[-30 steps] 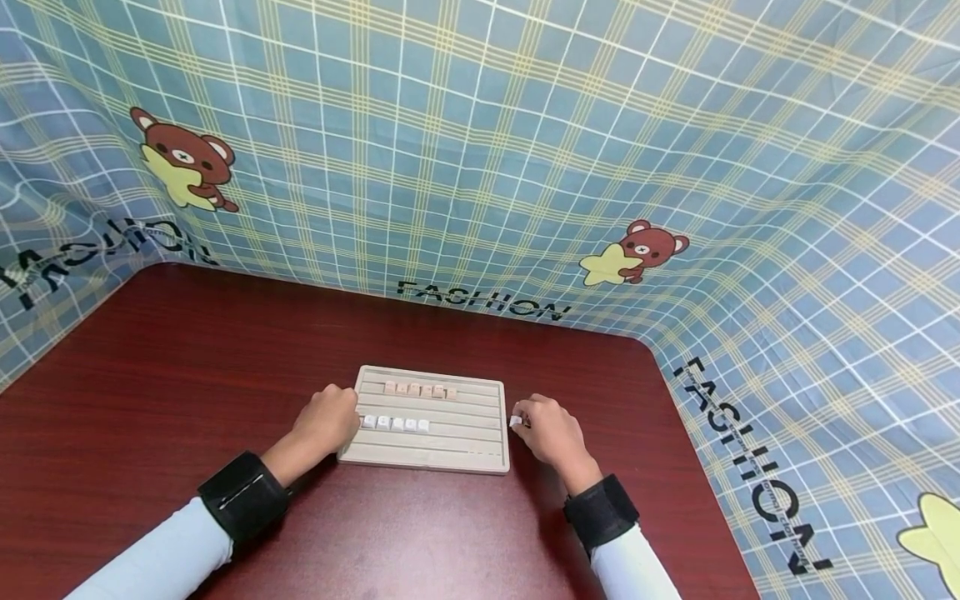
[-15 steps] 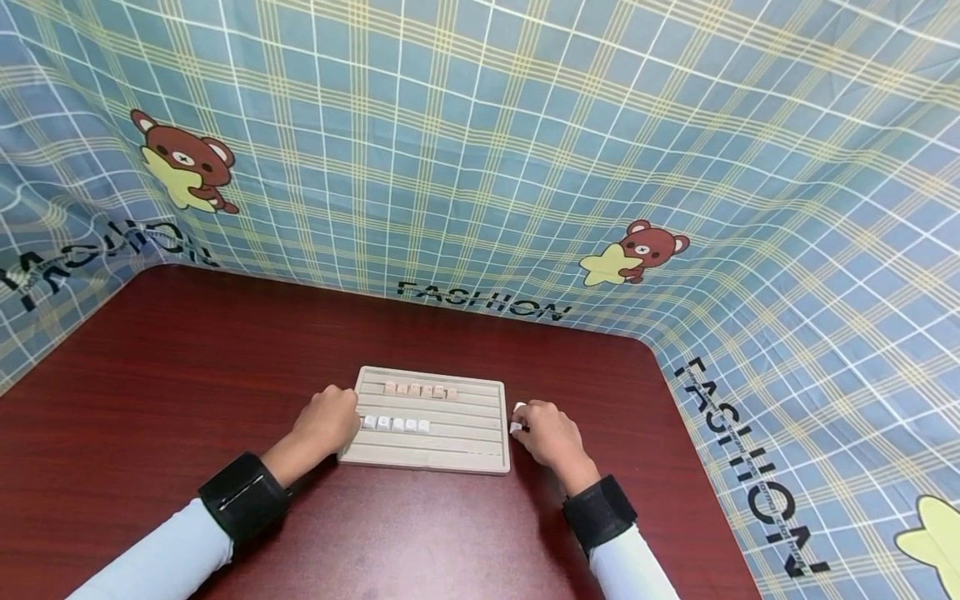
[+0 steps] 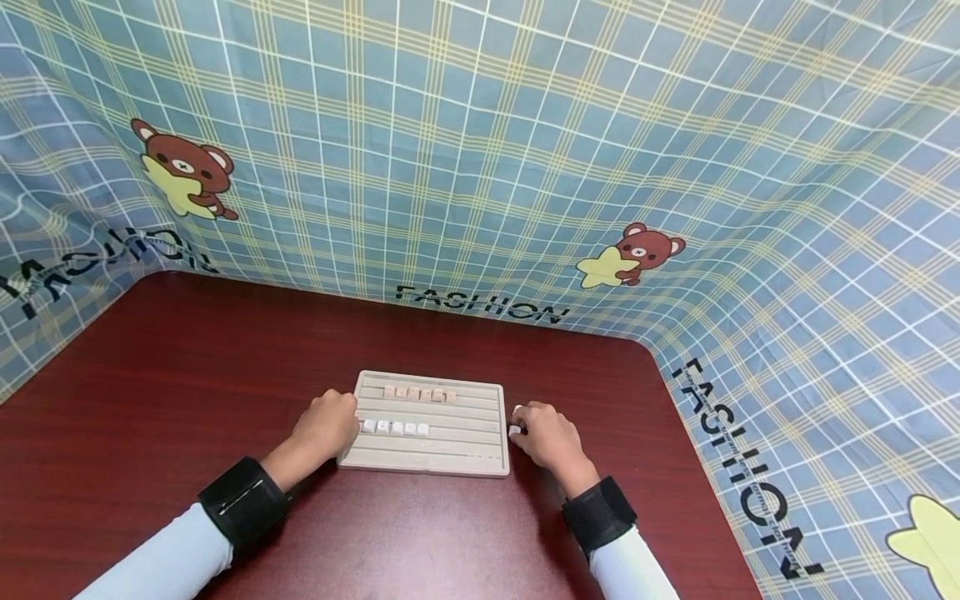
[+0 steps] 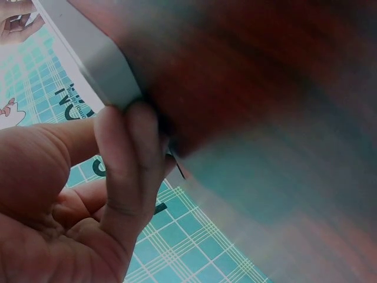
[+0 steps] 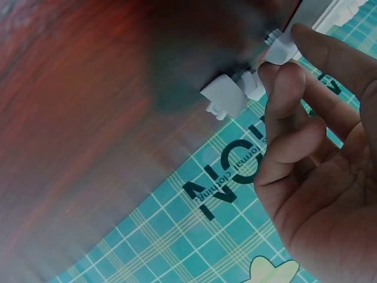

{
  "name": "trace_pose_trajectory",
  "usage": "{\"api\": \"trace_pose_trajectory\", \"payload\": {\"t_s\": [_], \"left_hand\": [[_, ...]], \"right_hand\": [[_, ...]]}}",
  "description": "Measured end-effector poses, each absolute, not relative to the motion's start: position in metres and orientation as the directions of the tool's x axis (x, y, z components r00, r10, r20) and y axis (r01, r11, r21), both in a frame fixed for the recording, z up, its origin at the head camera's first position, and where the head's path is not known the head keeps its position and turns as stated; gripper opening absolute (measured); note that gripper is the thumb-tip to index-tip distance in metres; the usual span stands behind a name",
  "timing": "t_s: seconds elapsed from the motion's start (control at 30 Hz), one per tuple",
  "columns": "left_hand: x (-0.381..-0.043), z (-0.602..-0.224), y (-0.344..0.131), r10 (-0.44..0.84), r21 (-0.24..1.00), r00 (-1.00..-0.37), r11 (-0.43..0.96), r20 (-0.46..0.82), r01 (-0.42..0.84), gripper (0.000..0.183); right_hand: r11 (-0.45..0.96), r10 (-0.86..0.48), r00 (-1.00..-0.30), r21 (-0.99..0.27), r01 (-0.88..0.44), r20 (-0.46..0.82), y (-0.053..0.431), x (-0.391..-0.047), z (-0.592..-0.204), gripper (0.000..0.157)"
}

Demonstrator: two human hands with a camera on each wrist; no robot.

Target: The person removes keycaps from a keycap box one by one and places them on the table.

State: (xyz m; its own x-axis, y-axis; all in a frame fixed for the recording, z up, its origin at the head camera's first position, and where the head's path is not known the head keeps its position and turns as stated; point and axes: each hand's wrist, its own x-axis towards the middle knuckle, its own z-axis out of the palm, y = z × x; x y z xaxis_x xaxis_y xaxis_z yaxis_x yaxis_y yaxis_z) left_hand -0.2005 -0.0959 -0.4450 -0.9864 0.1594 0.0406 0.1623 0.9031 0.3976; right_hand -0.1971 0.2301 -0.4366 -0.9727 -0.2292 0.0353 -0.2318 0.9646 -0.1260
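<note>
A beige ridged keycap tray point(image 3: 465, 433) lies on the table with a row of pinkish keycaps point(image 3: 414, 393) and, nearer me, a row of white keycaps point(image 3: 397, 428). My left hand point(image 3: 330, 423) grips the tray's left edge; in the left wrist view its fingertips point(image 4: 141, 115) sit right at the tray's corner point(image 4: 112, 73). Just beyond the tray's right edge, my right hand point(image 3: 551, 435) pinches a white keycap point(image 5: 280, 48) between thumb and index finger. More loose white keycaps point(image 5: 227, 94) lie close beside those fingers, partly hidden from the head view.
The dark red wooden table point(image 3: 225, 350) reaches back to a blue plaid cloth point(image 3: 465, 167) with printed bears, which hangs at the back and both sides. Black bands point(image 3: 243, 502) wrap both wrists over pale sleeves.
My right hand has shifted slightly at the loose keycaps, and a white keycap now shows behind its fingers. My left hand stays at the tray's edge. The head view has tilted a little.
</note>
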Motion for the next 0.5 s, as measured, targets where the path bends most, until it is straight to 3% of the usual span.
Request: {"api": "trace_pose_trajectory", "payload": {"t_s": [0.33, 0.5], "left_hand": [[-0.201, -0.444, -0.095, 0.146, 0.399, -0.989, 0.906, 0.022, 0.142, 0.009], [-0.201, -0.445, -0.096, 0.159, 0.398, -0.986, 0.903, 0.040, 0.162, 0.010]], "right_hand": [[0.928, -0.297, -0.932, -0.166, -0.333, 0.209, 0.217, -0.200, -0.432, 0.013], [0.910, -0.338, -0.913, -0.171, -0.379, 0.228, 0.202, -0.200, -0.427, 0.016]]}}
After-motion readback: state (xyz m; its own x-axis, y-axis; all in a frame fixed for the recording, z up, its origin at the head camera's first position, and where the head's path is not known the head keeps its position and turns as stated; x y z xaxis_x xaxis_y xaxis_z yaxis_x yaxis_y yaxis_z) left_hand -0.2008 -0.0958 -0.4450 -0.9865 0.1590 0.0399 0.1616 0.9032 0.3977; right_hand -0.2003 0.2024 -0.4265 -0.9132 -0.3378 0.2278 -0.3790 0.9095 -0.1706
